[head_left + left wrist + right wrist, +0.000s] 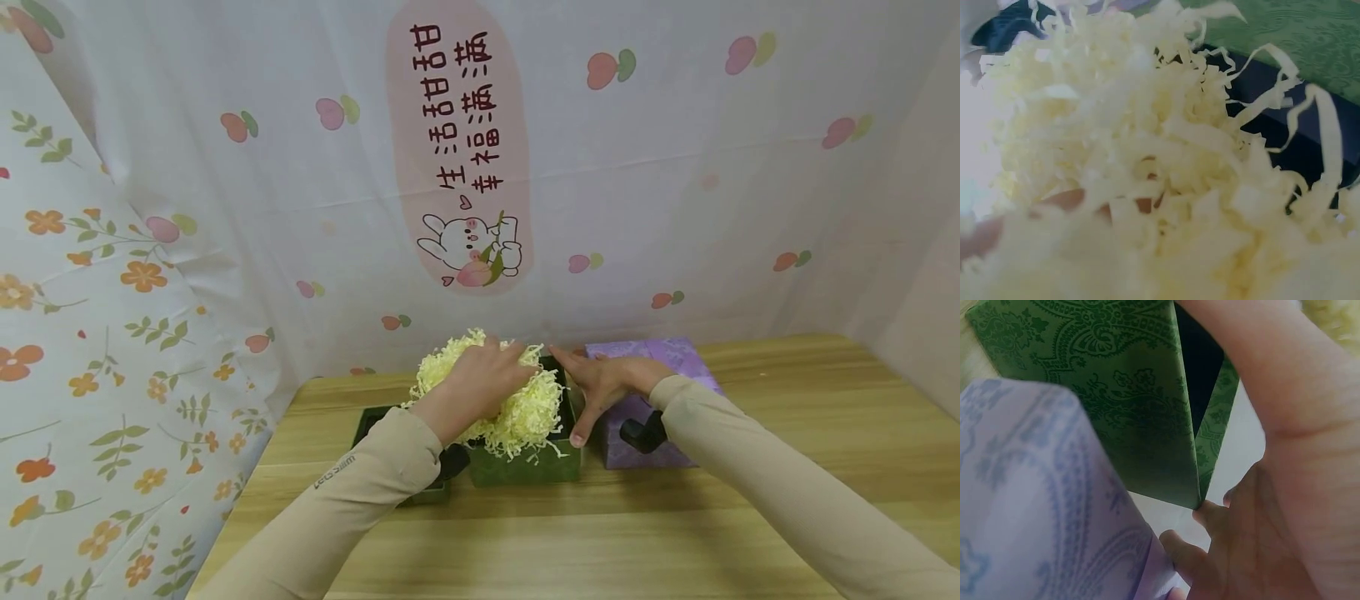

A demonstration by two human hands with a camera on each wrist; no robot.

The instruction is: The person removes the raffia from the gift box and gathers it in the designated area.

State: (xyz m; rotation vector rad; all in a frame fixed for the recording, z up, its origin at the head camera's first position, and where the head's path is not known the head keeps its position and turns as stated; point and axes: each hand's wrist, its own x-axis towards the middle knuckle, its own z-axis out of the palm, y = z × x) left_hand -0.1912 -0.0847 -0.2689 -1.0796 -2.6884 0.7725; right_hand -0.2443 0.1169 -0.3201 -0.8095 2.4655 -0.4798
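A heap of pale yellow shredded paper (pixel 528 417) fills and overhangs a green patterned box (pixel 525 471) in the head view. My left hand (pixel 480 379) grips into the heap from above; its fingertips are buried in the strands. Strands of shredded paper (pixel 1147 125) crowd the left wrist view, and only bits of finger show through. At the box's right side my right hand (pixel 607 383) is spread, thumb near the front corner. In the right wrist view its fingers (pixel 1210 515) touch a far corner of the green box (pixel 1116 412).
Right of the green box lies a purple patterned box (pixel 637 458), close to my right hand. A shallower dark green tray or lid (pixel 427 493) sits at the left, partly behind my left wrist. A white printed curtain (pixel 322 208) hangs behind the wooden table (pixel 525 542).
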